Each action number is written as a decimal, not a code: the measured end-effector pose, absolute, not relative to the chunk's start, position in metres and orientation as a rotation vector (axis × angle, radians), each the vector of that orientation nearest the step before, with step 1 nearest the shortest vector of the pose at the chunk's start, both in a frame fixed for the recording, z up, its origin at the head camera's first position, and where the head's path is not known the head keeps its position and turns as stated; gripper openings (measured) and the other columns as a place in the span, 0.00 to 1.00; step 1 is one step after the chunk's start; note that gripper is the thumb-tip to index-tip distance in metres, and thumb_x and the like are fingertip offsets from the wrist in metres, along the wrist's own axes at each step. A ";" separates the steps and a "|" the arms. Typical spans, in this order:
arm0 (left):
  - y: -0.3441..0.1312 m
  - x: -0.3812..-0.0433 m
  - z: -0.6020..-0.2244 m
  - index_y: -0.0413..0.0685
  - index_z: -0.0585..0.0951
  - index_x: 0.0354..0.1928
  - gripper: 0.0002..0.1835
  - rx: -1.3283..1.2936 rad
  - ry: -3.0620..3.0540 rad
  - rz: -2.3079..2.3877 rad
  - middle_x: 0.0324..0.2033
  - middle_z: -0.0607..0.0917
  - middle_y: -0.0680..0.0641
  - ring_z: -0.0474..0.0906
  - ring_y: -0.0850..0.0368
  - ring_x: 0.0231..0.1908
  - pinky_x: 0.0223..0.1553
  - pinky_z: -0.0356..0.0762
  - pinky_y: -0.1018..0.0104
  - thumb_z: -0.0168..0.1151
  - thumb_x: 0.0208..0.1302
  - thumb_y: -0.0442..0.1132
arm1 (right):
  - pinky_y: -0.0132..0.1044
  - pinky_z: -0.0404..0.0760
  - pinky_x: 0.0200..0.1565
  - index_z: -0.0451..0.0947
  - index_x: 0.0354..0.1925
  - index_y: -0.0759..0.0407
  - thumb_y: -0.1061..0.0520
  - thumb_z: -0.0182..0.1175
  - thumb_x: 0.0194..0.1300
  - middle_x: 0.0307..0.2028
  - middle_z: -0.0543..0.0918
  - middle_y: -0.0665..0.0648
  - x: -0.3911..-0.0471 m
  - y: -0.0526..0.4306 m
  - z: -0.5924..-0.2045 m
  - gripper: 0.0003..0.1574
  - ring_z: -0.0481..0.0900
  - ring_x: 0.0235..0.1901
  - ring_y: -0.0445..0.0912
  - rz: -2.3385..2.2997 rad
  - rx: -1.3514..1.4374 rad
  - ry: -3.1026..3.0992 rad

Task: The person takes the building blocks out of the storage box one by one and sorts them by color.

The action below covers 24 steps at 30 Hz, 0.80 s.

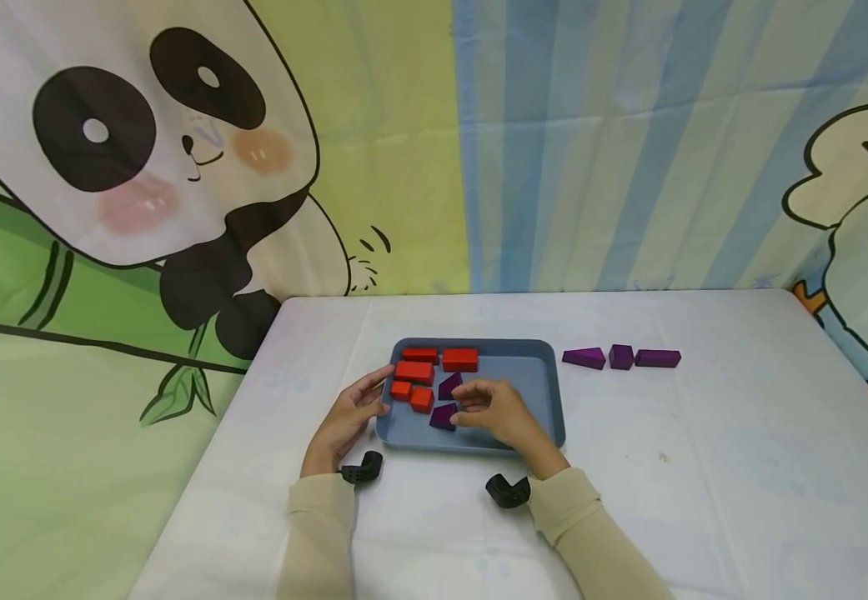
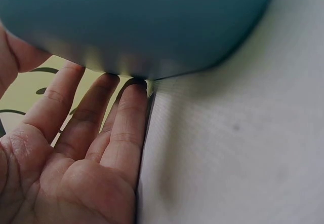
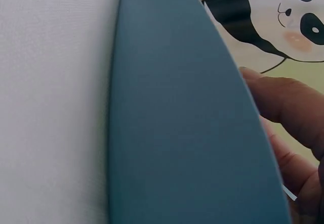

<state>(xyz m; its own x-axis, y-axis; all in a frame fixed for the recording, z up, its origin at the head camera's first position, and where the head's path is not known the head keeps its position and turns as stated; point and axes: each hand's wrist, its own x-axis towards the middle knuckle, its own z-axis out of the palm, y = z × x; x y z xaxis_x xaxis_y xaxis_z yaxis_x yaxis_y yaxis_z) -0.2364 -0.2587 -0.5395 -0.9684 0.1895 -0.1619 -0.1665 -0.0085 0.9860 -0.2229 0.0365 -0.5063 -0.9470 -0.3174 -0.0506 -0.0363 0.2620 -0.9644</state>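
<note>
A blue-grey tray point(image 1: 531, 392) lies on the table with several red blocks point(image 1: 413, 372) at its left. My left hand point(image 1: 347, 417) holds the tray's left edge, thumb at the rim; in the left wrist view its fingers point(image 2: 86, 117) lie against the outer side. Over the tray's middle is my right hand point(image 1: 501, 410), fingers bent, thumb and index apart. Its index tip is right at a purple block point(image 1: 449, 386), its thumb tip at a second purple block point(image 1: 444, 417) nearer me. In the right wrist view the tray wall hides what its fingertips meet.
To the right of the tray, three purple blocks lie in a row: a tapered one point(image 1: 584, 358), a cube point(image 1: 621, 357) and a long bar point(image 1: 657, 358). They rest on a white-covered table point(image 1: 704, 483). Behind it hangs a printed curtain point(image 1: 403, 150) with a panda.
</note>
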 end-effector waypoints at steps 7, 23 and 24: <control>-0.260 -0.237 -0.540 0.36 0.66 0.82 0.41 0.060 2.021 2.065 0.82 0.64 0.38 0.59 0.41 0.81 0.79 0.57 0.51 0.63 0.66 0.21 | 0.48 0.87 0.57 0.89 0.51 0.65 0.64 0.82 0.57 0.49 0.90 0.59 -0.220 0.027 -0.508 0.23 0.87 0.47 0.52 -1.600 -0.356 2.450; -0.260 -0.237 -0.540 0.37 0.65 0.82 0.42 0.039 2.035 2.052 0.82 0.64 0.38 0.59 0.41 0.81 0.79 0.56 0.50 0.64 0.65 0.22 | 0.49 0.85 0.59 0.84 0.62 0.67 0.63 0.71 0.70 0.61 0.86 0.65 -0.223 0.058 -0.494 0.24 0.82 0.63 0.62 -1.836 -0.438 2.256; -0.259 -0.236 -0.540 0.37 0.66 0.82 0.42 0.035 2.033 2.054 0.82 0.64 0.38 0.60 0.42 0.81 0.79 0.57 0.51 0.63 0.65 0.22 | 0.47 0.85 0.58 0.83 0.64 0.68 0.63 0.71 0.71 0.62 0.85 0.66 -0.223 0.062 -0.492 0.25 0.81 0.64 0.62 -1.862 -0.446 2.231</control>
